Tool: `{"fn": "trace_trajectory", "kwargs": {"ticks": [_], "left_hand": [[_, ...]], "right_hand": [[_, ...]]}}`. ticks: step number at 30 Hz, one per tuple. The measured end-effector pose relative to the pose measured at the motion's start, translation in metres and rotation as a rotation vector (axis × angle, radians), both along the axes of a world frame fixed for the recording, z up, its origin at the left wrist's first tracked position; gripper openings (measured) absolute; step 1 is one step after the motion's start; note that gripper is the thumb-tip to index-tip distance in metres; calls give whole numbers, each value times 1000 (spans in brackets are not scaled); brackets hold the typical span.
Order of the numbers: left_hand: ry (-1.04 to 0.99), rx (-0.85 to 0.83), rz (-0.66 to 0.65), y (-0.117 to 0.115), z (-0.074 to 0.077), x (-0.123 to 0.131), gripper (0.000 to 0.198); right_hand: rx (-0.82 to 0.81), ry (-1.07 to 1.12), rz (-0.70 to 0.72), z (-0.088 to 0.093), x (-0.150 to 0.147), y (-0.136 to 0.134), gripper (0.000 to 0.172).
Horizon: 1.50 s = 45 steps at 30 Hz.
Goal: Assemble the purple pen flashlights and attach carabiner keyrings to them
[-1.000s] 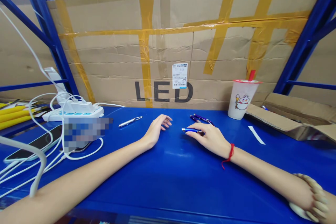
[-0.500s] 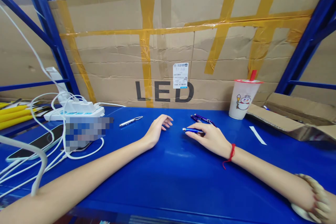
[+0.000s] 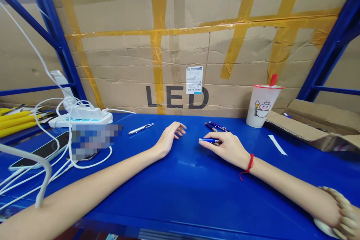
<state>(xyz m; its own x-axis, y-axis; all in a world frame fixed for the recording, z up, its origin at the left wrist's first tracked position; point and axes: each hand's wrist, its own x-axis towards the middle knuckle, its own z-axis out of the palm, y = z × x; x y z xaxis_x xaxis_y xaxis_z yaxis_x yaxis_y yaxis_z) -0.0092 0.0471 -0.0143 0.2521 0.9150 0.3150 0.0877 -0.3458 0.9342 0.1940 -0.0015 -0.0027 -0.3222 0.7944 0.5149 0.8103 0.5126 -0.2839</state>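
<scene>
Between the thumb and fingers of my right hand (image 3: 226, 148) is a blue pen (image 3: 208, 140) with a silver end, lying sideways just above or on the blue tabletop (image 3: 180, 191); its other end is hidden in my palm. Just beyond that hand lie a dark purple pen (image 3: 210, 126) and a blue-purple pen (image 3: 218, 126), close together. My left hand (image 3: 171, 138) rests on its edge on the table, fingers loosely bent and apart, holding nothing. Left of it lies a slim silver pen-like thing (image 3: 137, 131) with a loop at one end.
A white cup (image 3: 260, 110) with a red straw stands back right, beside an open cardboard box (image 3: 303, 133) and a white strip (image 3: 278, 145). At left are a power strip (image 3: 84, 114), white cables, and a phone (image 3: 42, 152). A large LED carton (image 3: 126, 63) forms the back.
The view has shifted slightly. A little less of the blue pen sticks out past my right fingertips; my left hand keeps its pose.
</scene>
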Motion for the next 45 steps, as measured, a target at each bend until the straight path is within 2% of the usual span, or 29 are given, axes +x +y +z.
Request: {"fn": "trace_trajectory", "kwargs": {"ticks": [10, 23, 30, 33, 36, 40, 45], "left_hand": [[0, -7, 9, -1, 1, 1, 34], [1, -29, -5, -2, 2, 1, 34], [-8, -21, 12, -3, 2, 1, 34], [15, -13, 12, -3, 2, 1, 31], [90, 3, 16, -6, 3, 2, 25], [278, 62, 41, -12, 5, 4, 16], [769, 368, 91, -24, 7, 6, 16]], "right_hand": [[5, -4, 22, -1, 1, 1, 25], [-3, -14, 51, -2, 2, 3, 26], [-24, -55, 40, -2, 3, 3, 36], [-22, -47, 59, -3, 2, 3, 34], [-40, -49, 26, -4, 2, 3, 29], [-49, -46, -31, -7, 3, 5, 36], [-42, -58, -40, -8, 8, 11, 16]]}}
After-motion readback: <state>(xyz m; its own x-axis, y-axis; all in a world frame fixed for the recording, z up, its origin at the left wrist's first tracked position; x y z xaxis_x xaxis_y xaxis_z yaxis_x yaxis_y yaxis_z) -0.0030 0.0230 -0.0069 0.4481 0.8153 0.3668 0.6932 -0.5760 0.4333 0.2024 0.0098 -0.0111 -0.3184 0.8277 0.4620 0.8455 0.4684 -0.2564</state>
